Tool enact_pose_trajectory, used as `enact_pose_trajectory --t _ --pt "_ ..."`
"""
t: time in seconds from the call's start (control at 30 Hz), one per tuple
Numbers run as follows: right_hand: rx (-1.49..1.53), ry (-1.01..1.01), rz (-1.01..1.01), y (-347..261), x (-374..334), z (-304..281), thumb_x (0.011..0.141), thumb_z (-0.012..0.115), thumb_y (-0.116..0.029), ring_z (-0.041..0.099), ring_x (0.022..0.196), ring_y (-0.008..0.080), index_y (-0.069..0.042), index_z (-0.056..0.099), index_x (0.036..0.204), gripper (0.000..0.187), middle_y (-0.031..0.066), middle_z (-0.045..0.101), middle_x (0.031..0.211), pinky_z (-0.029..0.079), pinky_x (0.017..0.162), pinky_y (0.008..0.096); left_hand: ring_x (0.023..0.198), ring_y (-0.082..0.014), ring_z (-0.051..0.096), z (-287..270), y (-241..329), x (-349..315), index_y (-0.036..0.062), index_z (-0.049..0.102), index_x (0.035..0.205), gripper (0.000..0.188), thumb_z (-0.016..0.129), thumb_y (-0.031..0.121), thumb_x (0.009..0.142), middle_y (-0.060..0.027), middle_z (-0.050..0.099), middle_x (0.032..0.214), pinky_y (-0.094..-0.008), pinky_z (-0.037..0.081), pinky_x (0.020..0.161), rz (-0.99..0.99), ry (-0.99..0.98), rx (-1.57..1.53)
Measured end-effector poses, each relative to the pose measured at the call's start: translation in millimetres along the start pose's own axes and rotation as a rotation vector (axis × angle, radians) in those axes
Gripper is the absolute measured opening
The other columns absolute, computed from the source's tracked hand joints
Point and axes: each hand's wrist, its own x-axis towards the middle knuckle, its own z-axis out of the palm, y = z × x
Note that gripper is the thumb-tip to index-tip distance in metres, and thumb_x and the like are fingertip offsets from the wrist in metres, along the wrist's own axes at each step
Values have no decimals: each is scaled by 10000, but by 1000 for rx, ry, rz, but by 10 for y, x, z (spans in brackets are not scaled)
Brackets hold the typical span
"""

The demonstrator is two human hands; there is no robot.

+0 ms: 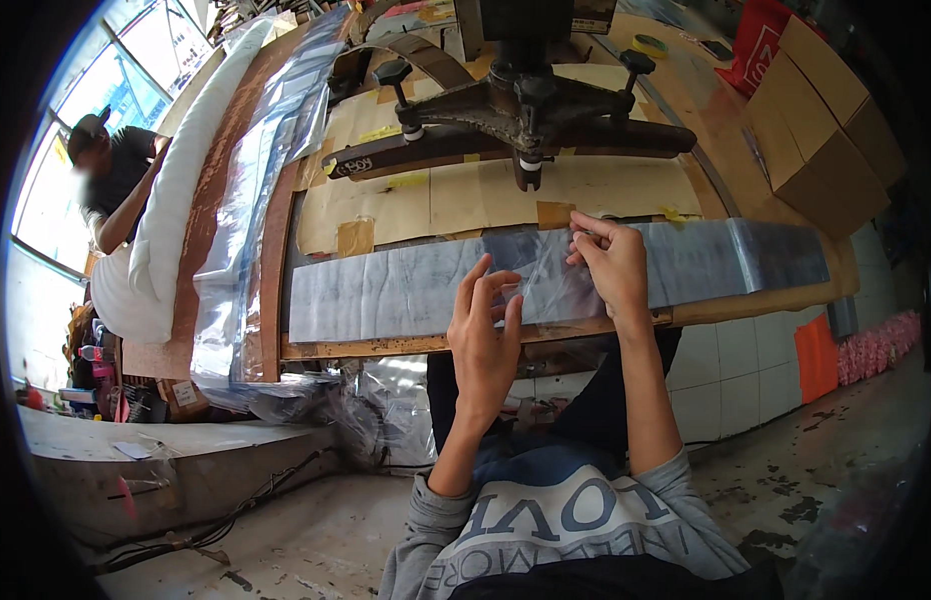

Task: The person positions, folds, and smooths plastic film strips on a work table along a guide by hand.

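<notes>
In front of me, a piece of clear plastic film (554, 282) hangs between my hands over a long grey strip (376, 290) on the work table. My right hand (616, 262) has its fingertips pinched together on the film's upper right part. At the film's left side is my left hand (484, 335), its fingers curved and the thumb apart; no firm grip shows there. Beyond the strip lies a tan board (446, 205) with tape patches. Above that board hangs the dark metal press bar (416, 155) of a machine.
Clear plastic sheeting (231, 235) and a white padded roll (186, 150) run along the left, where another person (121, 170) stands. At the right are an open cardboard box (821, 130), a red bag (761, 45) and a tape roll (650, 45). Pink bundles (879, 347) lie low at the right.
</notes>
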Motion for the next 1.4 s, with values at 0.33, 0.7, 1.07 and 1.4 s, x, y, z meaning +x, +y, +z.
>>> enact_pose_trajectory --t 0.33,0.7,1.07,1.4 --pt "-49 5 19 -81 -59 -1 810 563 2 680 654 172 80 594 1097 299 166 674 898 524 597 244 913 -203 648 -33 -41 28 -24 575 1001 163 565 -35 839 -181 548 1218 -276 550 687 -3 -30 41" --pt "-116 1 -4 -101 -115 -17 804 560 2 687 672 193 99 595 1075 290 184 671 889 522 601 253 856 -197 662 -42 -78 10 -30 578 1012 177 558 -44 837 -172 552 1217 -265 542 664 22 -36 62" --pt "-104 3 17 -115 -116 -19 803 567 9 689 690 195 97 594 1077 289 175 672 879 525 615 248 825 -182 666 -31 -55 13 -33 611 1005 168 566 -23 843 -146 562 1209 -255 536 642 -27 -42 79" --pt "-90 -2 40 -122 -108 -35 801 567 13 689 695 202 97 594 1076 289 184 665 913 528 622 250 797 -238 654 -34 -68 14 4 632 1010 180 579 7 837 -158 571 1185 -305 516 667 -25 -48 116"
